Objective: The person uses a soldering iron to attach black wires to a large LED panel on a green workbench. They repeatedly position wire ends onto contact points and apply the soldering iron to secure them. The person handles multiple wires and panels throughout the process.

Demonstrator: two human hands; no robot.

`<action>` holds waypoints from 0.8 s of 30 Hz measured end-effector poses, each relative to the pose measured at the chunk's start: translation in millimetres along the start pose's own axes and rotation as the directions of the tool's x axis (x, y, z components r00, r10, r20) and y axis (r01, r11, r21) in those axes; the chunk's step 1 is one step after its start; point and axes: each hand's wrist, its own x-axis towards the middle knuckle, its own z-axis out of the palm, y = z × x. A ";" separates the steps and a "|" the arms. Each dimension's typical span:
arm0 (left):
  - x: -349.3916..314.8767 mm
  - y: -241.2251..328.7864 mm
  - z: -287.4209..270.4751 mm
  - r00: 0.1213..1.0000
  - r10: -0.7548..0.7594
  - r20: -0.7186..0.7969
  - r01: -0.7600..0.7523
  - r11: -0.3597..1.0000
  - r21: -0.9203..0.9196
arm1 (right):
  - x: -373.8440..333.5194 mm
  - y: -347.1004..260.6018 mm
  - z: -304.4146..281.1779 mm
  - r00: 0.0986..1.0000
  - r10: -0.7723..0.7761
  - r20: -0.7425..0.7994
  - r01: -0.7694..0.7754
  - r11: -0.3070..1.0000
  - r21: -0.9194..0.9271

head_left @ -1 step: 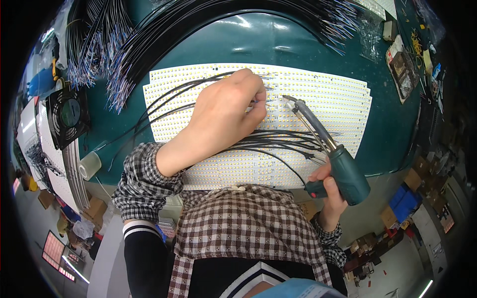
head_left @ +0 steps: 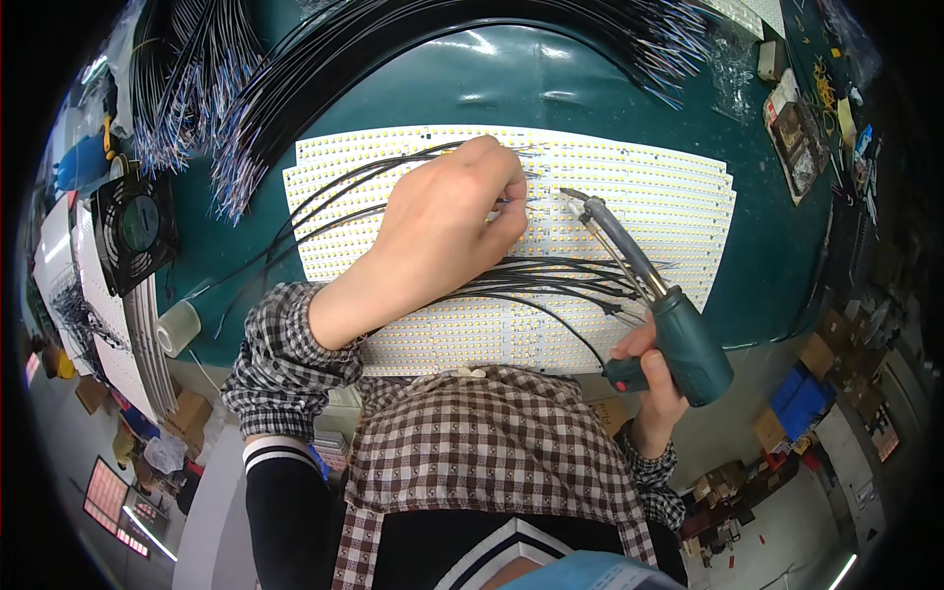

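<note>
White LED strip boards point(head_left: 678, 211), dotted with small yellow chips, lie stacked and side by side across the table before me. My left hand point(head_left: 457, 202) rests over their middle, fingers pinched together on a thin black cable point(head_left: 366, 212) whose bluish wire end barely shows by the fingertips. In my right hand point(head_left: 657, 379) is a dark green soldering gun point(head_left: 693, 346), gripped by its handle. Its tip point(head_left: 568, 193) points left, at the boards just right of my left fingers; whether it touches them I cannot tell. Several black cables point(head_left: 551, 275) lie across the boards below my left hand.
Large bundles of black cable point(head_left: 324, 69) with stripped ends cover the table's far side. At left stand a black fan point(head_left: 133, 226), a white roll point(head_left: 179, 327) and stacked white boards point(head_left: 108, 324). A dirty brown tray point(head_left: 795, 147) sits at the far right.
</note>
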 end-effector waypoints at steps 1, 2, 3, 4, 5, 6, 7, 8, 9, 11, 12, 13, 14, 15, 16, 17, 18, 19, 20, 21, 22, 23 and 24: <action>-0.1 0.3 0.1 1.000 0.001 -0.002 -0.001 1.000 0.004 | -0.1 -1.8 2.3 1.000 -0.008 -0.016 0.008 1.000 0.013; -0.4 0.8 0.3 1.000 -0.015 0.006 0.015 1.000 0.002 | -0.5 -2.5 3.4 0.999 -0.016 -0.031 0.017 1.000 0.026; -1.0 1.5 0.5 0.999 -0.031 0.014 0.031 1.000 0.000 | -1.1 -1.9 2.8 0.999 0.001 -0.042 0.000 1.000 0.006; -1.0 2.3 0.2 0.999 -0.046 0.021 0.046 0.999 -0.004 | -1.4 -2.1 2.4 0.998 0.017 -0.055 -0.017 1.000 -0.015; -3.0 3.1 0.1 1.000 -0.010 -0.012 0.011 0.999 0.039 | -1.8 -2.0 1.7 0.997 0.032 -0.068 -0.035 0.999 -0.036; -7.6 4.3 -0.1 0.999 0.026 -0.043 -0.023 0.996 0.082 | -3.0 -1.1 0.2 0.998 0.013 -0.069 -0.016 0.999 -0.033; -11.6 8.0 -1.8 0.995 0.069 -0.074 -0.058 0.989 0.133 | -4.0 0.5 -2.9 0.998 -0.011 -0.069 0.010 1.000 -0.024; -18.7 12.8 -3.8 0.994 0.089 -0.071 -0.076 0.983 0.165 | -5.0 2.5 -4.5 0.997 -0.035 -0.072 0.034 0.999 -0.019; -27.7 19.0 -6.4 0.992 0.108 -0.067 -0.093 0.976 0.196 | -3.9 2.9 -5.0 0.994 -0.060 -0.091 0.060 0.998 -0.008; -37.4 20.1 -6.6 0.996 0.090 -0.001 -0.088 0.977 0.196 | -1.9 2.3 -5.5 0.988 -0.095 -0.121 0.097 0.995 0.013; -40.0 14.4 -2.4 0.996 0.062 0.060 -0.072 0.984 0.166 | -1.8 3.3 -5.2 0.987 -0.093 -0.129 0.100 0.994 0.044; -40.1 10.8 -0.6 0.992 0.042 0.116 -0.058 0.988 0.141 | 0.0 3.9 -6.5 0.986 -0.120 -0.117 0.126 0.991 0.043; -39.3 11.3 -1.1 0.992 0.066 0.108 -0.078 0.991 0.110 | 1.8 4.0 -9.2 0.984 -0.147 -0.105 0.152 0.988 0.042; -39.0 12.0 -1.4 0.994 0.064 0.085 -0.072 0.993 0.093 | 2.5 4.1 -11.5 0.981 -0.173 -0.092 0.178 0.983 0.041; -38.4 12.6 -1.2 0.996 0.062 0.062 -0.066 0.995 0.074 | 2.1 4.7 -13.4 0.976 -0.192 -0.106 0.197 0.979 0.041; -38.4 13.7 -1.4 0.998 0.059 0.038 -0.061 0.997 0.055 | 1.6 5.8 -15.0 0.970 -0.211 -0.119 0.217 0.975 0.040; -40.5 14.9 -4.8 0.999 0.033 0.011 -0.034 0.997 0.064 | 1.5 6.3 -16.5 0.965 -0.229 -0.132 0.236 0.971 0.040; -45.3 15.3 -11.7 1.000 0.006 -0.012 -0.006 0.997 0.072 | 1.3 6.6 -17.3 0.961 -0.241 -0.135 0.249 0.968 0.045; -49.3 16.0 -18.3 0.999 -0.015 -0.030 0.017 0.997 0.076 | 0.4 7.5 -18.7 0.956 -0.252 -0.147 0.262 0.964 0.050; -55.7 19.4 -26.6 0.996 -0.077 -0.040 0.081 0.988 0.130 | -0.2 8.4 -20.2 0.951 -0.264 -0.159 0.275 0.960 0.054; -66.7 18.6 -35.6 0.988 -0.150 -0.033 0.154 0.959 0.238 | -0.9 9.5 -21.0 0.950 -0.269 -0.158 0.281 0.958 0.061; -73.2 17.8 -41.0 0.975 -0.222 -0.034 0.220 0.913 0.343 | -1.1 10.7 -21.8 0.949 -0.274 -0.159 0.287 0.955 0.068; -72.9 18.7 -40.7 0.984 -0.169 -0.064 0.180 0.900 0.397 | -1.5 12.0 -22.6 0.947 -0.279 -0.161 0.294 0.953 0.075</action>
